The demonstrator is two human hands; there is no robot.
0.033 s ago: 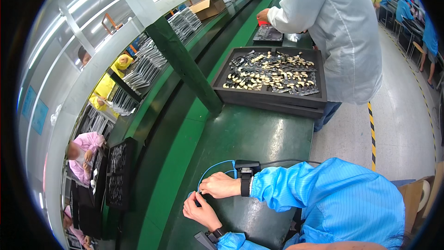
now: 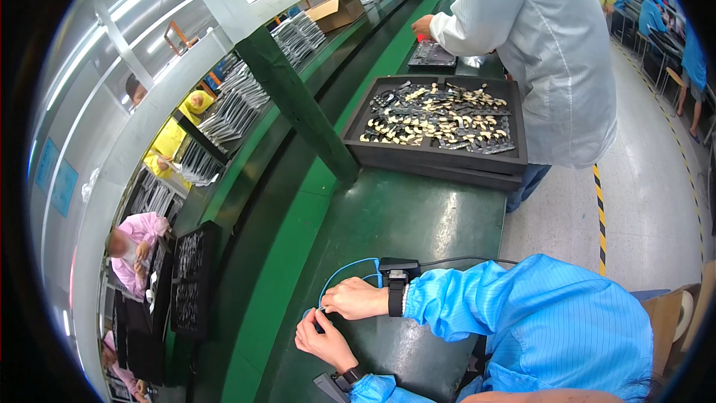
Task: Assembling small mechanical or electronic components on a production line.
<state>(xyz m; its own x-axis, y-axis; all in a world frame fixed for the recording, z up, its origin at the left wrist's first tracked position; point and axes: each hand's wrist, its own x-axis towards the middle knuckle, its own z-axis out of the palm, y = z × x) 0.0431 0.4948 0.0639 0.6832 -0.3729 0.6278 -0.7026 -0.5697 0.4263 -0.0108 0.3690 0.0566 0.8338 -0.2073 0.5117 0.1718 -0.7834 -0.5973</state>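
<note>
Looks like a factory line from the green surface (image 2: pixel 395 224), black parts tray (image 2: pixel 432 160), smocked co-worker (image 2: pixel 563 67) and striped tape (image 2: pixel 600 216) at right.

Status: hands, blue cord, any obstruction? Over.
Left hand, right hand: both pinched at blue cord, held part mostly hidden. Cord loops beside black wrist device. Black tray apart, not obstructing.

Right arm (image 2: pixel 477 298): blue-sleeved, forearm extending right from the black band (image 2: pixel 396 301) at its wrist. Right hand (image 2: pixel 356 299): just left of the band, back upward, fingers curled, tips gathered. Left hand (image 2: pixel 326 343): below and left of the band, thumb and fingertips pinched, close to the right fingertips. Left wrist (image 2: pixel 345 365): below the band, likewise strapped.
</note>
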